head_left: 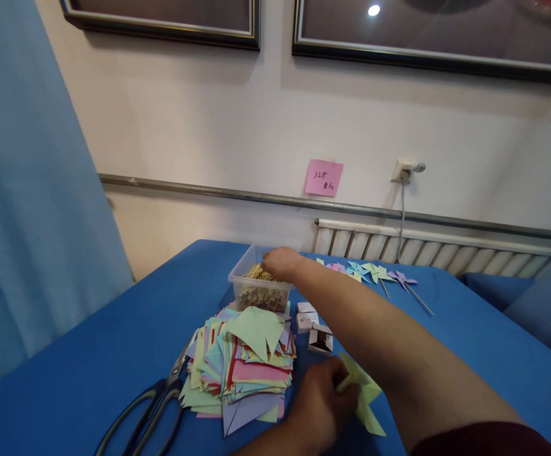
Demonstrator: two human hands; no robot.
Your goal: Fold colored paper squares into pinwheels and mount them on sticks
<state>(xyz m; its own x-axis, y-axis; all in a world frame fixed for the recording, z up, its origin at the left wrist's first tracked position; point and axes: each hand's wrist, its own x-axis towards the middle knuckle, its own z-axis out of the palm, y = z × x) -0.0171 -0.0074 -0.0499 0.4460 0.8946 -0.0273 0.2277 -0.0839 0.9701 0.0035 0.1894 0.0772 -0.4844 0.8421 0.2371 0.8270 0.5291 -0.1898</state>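
My right hand (281, 262) reaches forward over a clear plastic tub (244, 278) filled with thin wooden sticks (259, 296). Its fingertips dip among the sticks and are hidden, so its grip is unclear. Near the bottom edge, my left hand (320, 405) pinches a folded yellow-green paper pinwheel (365, 396) just above the blue table (114, 329). A thick pile of cut coloured paper squares (242, 364) lies left of that hand, with a green folded piece on top.
Large black-handled scissors (154, 402) lie left of the pile. Two small white boxes (314, 329) sit between pile and arm. Finished pinwheels on sticks (377, 273) lie at the table's far edge. Beyond are a radiator (437, 250), a pink note (323, 177) and a blue curtain (28, 221).
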